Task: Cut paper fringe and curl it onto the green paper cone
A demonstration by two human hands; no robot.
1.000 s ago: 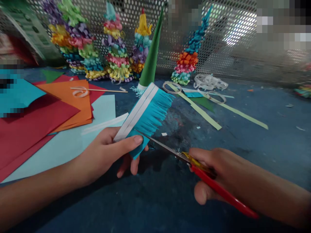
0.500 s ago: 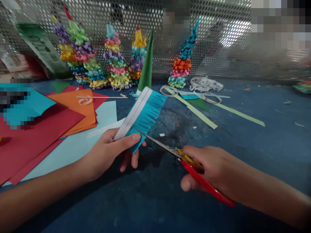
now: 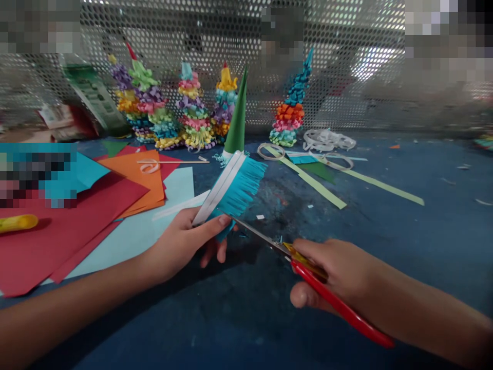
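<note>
Head view: left hand (image 3: 204,234) pinches blue fringe (image 3: 241,185); right hand (image 3: 327,272) grips scissors (image 3: 308,277).

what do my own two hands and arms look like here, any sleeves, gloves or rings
Both the left hand and the right hand are bare, with no glove. No sleeve shows on either forearm, and no watch or bracelet is visible. I see no ring, though some fingers are hidden.

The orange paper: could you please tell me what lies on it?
On the orange paper lie a curled strip and parts of a thin stick and a red sheet; what they cover is hidden.
</note>
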